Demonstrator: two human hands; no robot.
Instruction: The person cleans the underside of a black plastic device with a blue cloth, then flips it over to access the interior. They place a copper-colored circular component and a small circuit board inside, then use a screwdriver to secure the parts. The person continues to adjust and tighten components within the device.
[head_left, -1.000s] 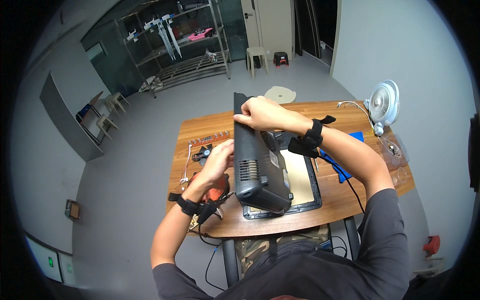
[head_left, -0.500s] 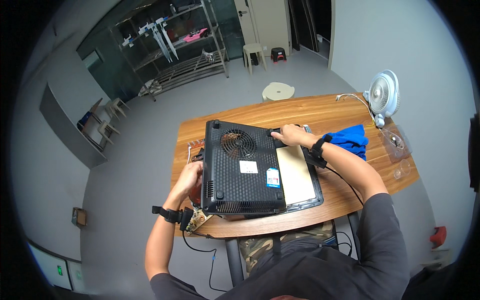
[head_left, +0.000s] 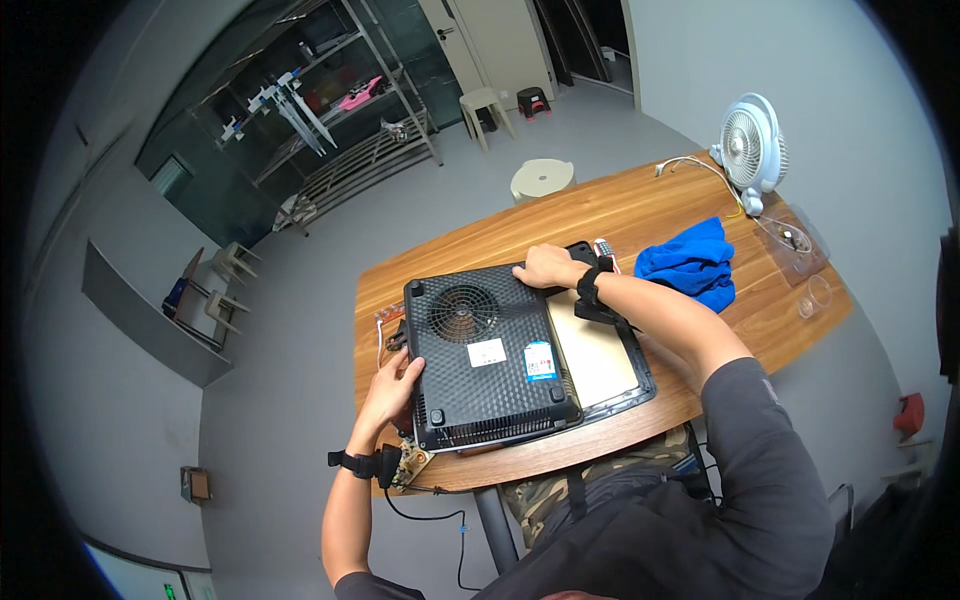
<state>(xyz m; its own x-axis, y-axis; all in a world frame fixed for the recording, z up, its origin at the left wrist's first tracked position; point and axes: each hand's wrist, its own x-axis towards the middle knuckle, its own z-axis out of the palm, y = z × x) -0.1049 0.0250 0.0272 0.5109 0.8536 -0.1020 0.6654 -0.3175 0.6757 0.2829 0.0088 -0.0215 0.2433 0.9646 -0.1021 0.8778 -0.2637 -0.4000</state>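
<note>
By the near edge of the table (head_left: pixel 602 207), a black induction-cooker base (head_left: pixel 478 398), underside up, is held at its left side by the left hand (head_left: pixel 388 392) and far-right corner by the right hand (head_left: pixel 549 267). Positioning is seemingly underway; even, two-handed support is called for.

A wood-grain table (head_left: pixel 590 212) bears a black-framed panel (head_left: pixel 597 358), blue cloth (head_left: pixel 690 264) and white fan (head_left: pixel 748 148)
</note>
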